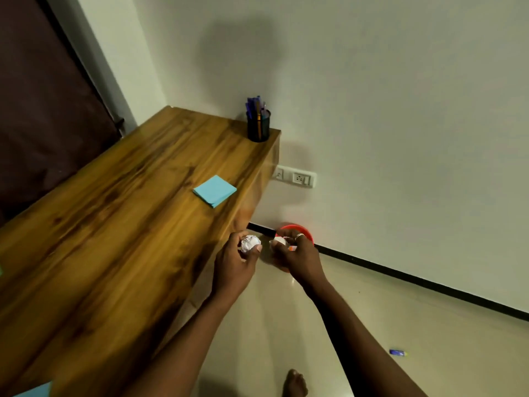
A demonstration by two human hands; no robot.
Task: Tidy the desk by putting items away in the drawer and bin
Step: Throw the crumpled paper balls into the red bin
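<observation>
My left hand grips a crumpled white paper ball just past the right end of the wooden desk. My right hand holds another crumpled white paper with an orange bit, directly above the red bin on the floor by the wall. The bin is mostly hidden behind my right hand. A blue sticky-note pad lies on the desk near its right edge. The drawer is not in view.
A black mesh pen holder with several pens stands at the desk's far right corner. A wall socket sits beside the desk end. On the floor lie a small blue object and my foot. More blue paper shows at the bottom left.
</observation>
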